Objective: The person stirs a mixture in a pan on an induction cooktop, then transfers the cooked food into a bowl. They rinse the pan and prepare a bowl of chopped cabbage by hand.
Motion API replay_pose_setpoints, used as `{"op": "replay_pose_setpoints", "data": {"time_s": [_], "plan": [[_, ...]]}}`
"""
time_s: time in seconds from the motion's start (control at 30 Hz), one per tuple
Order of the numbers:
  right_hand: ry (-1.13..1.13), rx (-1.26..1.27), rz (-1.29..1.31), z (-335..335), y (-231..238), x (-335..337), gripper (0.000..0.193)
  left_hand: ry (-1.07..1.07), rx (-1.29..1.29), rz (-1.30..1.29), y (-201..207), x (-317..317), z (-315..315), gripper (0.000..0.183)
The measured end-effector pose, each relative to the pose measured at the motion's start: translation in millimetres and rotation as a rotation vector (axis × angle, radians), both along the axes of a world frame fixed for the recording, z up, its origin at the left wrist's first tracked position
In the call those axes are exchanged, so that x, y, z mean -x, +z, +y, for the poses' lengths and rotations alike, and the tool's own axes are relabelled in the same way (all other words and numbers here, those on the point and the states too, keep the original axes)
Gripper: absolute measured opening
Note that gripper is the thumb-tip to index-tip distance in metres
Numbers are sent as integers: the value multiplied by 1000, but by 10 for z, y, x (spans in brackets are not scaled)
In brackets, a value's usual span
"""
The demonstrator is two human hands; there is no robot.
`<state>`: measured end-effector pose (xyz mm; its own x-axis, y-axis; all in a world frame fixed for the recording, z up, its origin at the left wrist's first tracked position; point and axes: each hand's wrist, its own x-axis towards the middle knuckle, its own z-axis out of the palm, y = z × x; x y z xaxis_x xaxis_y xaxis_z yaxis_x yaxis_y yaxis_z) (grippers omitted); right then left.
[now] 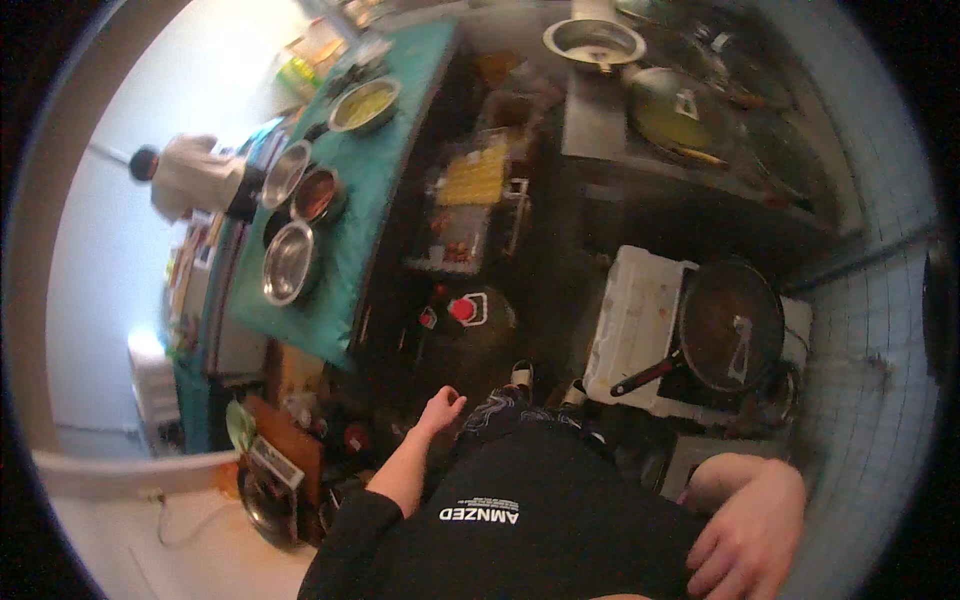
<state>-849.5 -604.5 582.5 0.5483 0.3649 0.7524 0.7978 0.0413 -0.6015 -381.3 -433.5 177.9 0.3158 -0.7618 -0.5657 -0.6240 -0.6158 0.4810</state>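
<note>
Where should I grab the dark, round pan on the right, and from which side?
Probably by the long handle, coming from the left, on the person's side. It juts out past the rim of the pan toward the lower left, its far end nearest the person's feet, and gives a narrow grip where the body is broad and round.

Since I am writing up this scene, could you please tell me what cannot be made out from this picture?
Head view, bare right hand: its palm is hidden by its own back.
Head view, black round long-handled pan: its contents are too dark and blurred.
Head view, round red cap: what is under it is lost in shadow.
Head view, co-worker in a beige top: both hands are too small and blurred.
</note>
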Motion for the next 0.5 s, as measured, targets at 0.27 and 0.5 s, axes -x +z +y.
{"op": "replay_pose_setpoints", "data": {"time_s": [0.27,0.5], "plan": [[265,-162,461,-76,201,-653,30,127,-83,20,-466,-430,455,40],[159,44,222,-514,299,-1696,26,327,-317,165,-800,-1116,493,42]]}}
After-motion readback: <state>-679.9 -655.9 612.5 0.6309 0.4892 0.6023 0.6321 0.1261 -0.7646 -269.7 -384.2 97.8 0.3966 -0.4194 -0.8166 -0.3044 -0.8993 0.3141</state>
